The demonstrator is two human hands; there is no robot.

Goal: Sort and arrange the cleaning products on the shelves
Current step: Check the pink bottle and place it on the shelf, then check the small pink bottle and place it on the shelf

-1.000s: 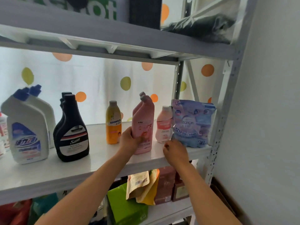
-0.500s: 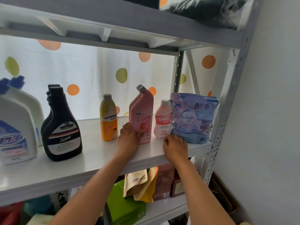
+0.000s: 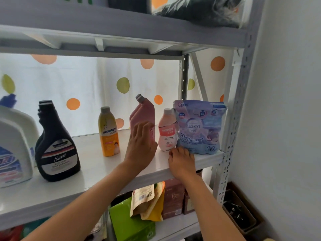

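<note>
A second ago my left hand [image 3: 141,145] was wrapped around the tall pink bottle [image 3: 145,117]. Now the fingers are straight and flat against its front, so I have let go and am only touching or nudging it. My right hand [image 3: 182,160] has stayed at the front edge of the shelf [image 3: 86,173], knuckles up and fingers curled under near the foot of the blue pouch [image 3: 199,126]. I cannot tell if it pinches the pouch or just rests there. I think this means the pink bottle is now set in its place.

From the left side of the shelf, I see two big white bottles [image 3: 13,150] with blue caps, one behind the other. Next come two black spray bottles [image 3: 57,150] (no spray tops on them), also one behind the other. Then a yellow bottle [image 3: 109,133] stands alone, well apart from the black ones. The tall pink bottle has a twin tucked right behind it. Just beside it is a small pink bottle [image 3: 167,131], and the blue pouch stands touching that one, by the shelf post.

All the caps are on. None of the bottles is see-through, so I cannot tell how full they are. The pouch looks puffy, so I guess it is full.
</note>
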